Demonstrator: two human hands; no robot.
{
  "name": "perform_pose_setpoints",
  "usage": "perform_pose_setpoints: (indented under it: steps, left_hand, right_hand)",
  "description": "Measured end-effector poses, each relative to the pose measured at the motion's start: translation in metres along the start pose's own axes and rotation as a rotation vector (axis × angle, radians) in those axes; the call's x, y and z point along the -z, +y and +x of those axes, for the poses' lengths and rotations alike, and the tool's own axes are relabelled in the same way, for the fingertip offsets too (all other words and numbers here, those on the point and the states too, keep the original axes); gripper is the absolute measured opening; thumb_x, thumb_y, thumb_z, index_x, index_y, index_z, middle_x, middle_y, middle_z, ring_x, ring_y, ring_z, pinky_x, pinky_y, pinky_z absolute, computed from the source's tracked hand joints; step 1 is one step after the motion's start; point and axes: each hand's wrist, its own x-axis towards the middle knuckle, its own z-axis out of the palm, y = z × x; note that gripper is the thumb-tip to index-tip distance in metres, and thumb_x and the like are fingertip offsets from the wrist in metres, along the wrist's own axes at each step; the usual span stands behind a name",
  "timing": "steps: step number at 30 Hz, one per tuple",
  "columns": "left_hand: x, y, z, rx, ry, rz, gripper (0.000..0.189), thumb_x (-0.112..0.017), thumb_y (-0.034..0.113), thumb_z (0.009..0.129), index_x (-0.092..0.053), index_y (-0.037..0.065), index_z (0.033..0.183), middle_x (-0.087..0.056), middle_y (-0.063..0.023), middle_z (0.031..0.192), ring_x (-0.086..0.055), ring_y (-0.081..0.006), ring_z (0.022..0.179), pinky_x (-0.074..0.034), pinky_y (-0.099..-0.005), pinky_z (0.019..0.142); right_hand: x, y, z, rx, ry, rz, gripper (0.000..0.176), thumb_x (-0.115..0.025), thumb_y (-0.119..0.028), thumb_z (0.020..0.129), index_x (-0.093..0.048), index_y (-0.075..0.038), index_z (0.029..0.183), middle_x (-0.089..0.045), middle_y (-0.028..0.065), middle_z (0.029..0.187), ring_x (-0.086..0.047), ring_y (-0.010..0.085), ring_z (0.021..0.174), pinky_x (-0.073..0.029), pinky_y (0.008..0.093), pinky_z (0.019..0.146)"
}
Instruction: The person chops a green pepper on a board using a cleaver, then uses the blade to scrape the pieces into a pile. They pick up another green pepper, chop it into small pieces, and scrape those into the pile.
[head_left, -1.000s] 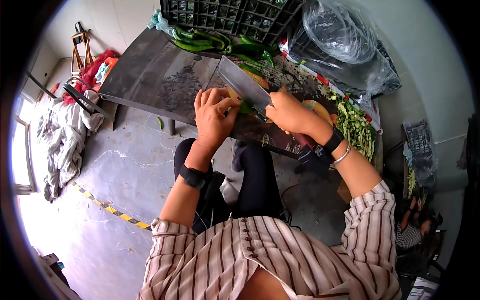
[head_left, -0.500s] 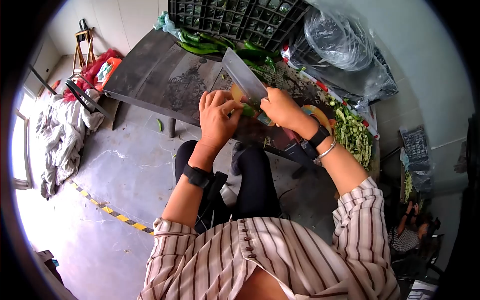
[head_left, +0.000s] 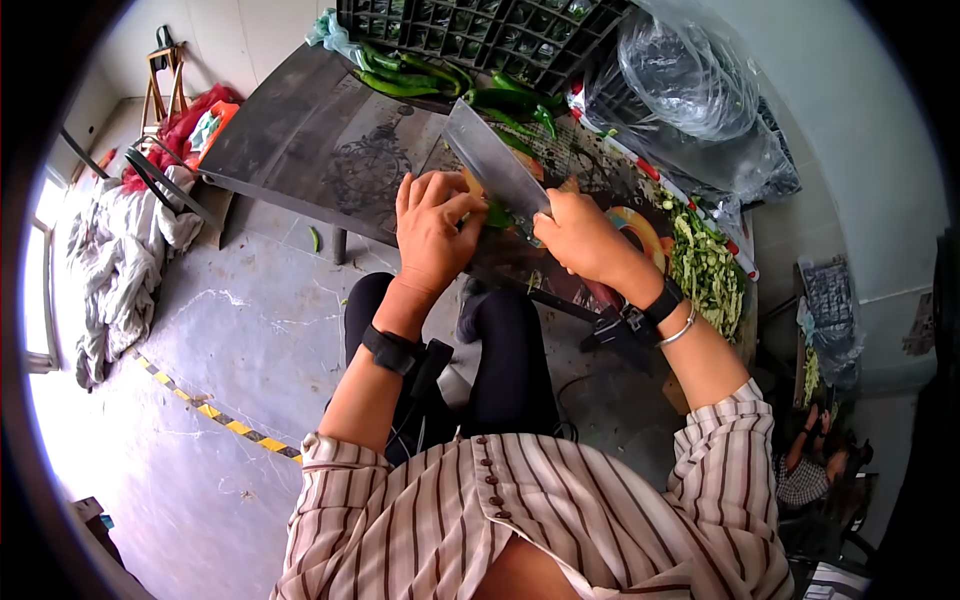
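My right hand [head_left: 588, 236] is wrapped round the handle of a cleaver [head_left: 493, 158], whose wide blade points up and to the left. Beneath the blade, at the near edge of the table [head_left: 290, 140], lies a green pepper [head_left: 497, 214], mostly covered. Curled fingers of my left hand [head_left: 436, 226] press on its left end. Farther back on the table rest several whole long green peppers [head_left: 410, 80]. A pile of chopped green pepper [head_left: 703, 265] is heaped to the right of my right hand.
A black plastic crate [head_left: 480, 35] stands at the back of the table, beside clear plastic bags [head_left: 690, 80]. A red-and-white tube [head_left: 640, 165] borders the chopped pile. Grey cloth [head_left: 125, 265] lies on the floor at left. Another person [head_left: 805, 465] is at far right.
My right hand and the cleaver's handle end have shifted slightly right and down. My left hand stays nearly in place on the pepper. The whole view has moved a little.
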Motion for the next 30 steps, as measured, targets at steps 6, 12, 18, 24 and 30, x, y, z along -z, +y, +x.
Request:
perform_pose_setpoints:
  steps: [6, 12, 18, 24, 30]
  left_hand:
    - [0.001, 0.0, 0.0, 0.003, -0.016, 0.0, 0.009, -0.071, 0.013, 0.069, -0.068, 0.017, 0.077, -0.057, 0.0027, 0.096, -0.052, -0.021, 0.105, -0.03, -0.0482, 0.105]
    - [0.0, 0.001, -0.001, 0.006, -0.018, 0.013, 0.007, -0.07, 0.013, 0.071, -0.068, 0.016, 0.076, -0.058, 0.0033, 0.095, -0.052, -0.0208, 0.103, -0.031, -0.048, 0.104]
    - [0.0, 0.002, 0.003, 0.026, -0.014, -0.013, 0.008, -0.072, 0.012, 0.068, -0.07, 0.013, 0.076, -0.059, 0.0002, 0.094, -0.054, -0.0226, 0.1, -0.033, -0.0434, 0.103]
    - [0.0, 0.001, 0.002, 0.01, 0.009, 0.009, 0.007, -0.07, 0.013, 0.069, -0.068, 0.014, 0.075, -0.059, 0.001, 0.094, -0.053, -0.0228, 0.102, -0.032, -0.0457, 0.104]
    - [0.001, -0.001, 0.002, -0.029, 0.008, -0.022, 0.009, -0.073, 0.013, 0.066, -0.069, 0.013, 0.075, -0.059, -0.0003, 0.095, -0.053, -0.0242, 0.1, -0.035, -0.0425, 0.098]
  right_hand:
    - [0.009, -0.008, 0.006, -0.157, -0.164, 0.036, 0.026, -0.048, -0.014, 0.084, -0.05, 0.012, 0.081, -0.058, 0.0263, 0.065, -0.061, 0.0322, 0.05, -0.049, 0.0398, 0.048]
    - [0.01, -0.016, 0.016, -0.126, -0.197, -0.092, 0.028, -0.047, -0.015, 0.086, -0.051, 0.011, 0.077, -0.057, 0.0202, 0.055, -0.058, 0.0268, 0.041, -0.049, 0.0374, 0.043]
    - [0.005, -0.008, 0.018, -0.073, -0.15, -0.171, 0.029, -0.048, -0.016, 0.086, -0.054, 0.01, 0.074, -0.056, 0.0193, 0.05, -0.059, 0.0294, 0.043, -0.05, 0.039, 0.051]
    - [0.015, -0.032, 0.017, -0.206, -0.238, -0.164, 0.026, -0.051, -0.013, 0.084, -0.056, 0.011, 0.077, -0.06, 0.0273, 0.067, -0.061, 0.0304, 0.05, -0.048, 0.0403, 0.048]
    - [-0.011, -0.005, 0.043, 0.176, -0.027, -0.187, 0.025, -0.05, -0.015, 0.083, -0.051, 0.01, 0.082, -0.058, 0.0244, 0.062, -0.058, 0.029, 0.043, -0.049, 0.0402, 0.049]
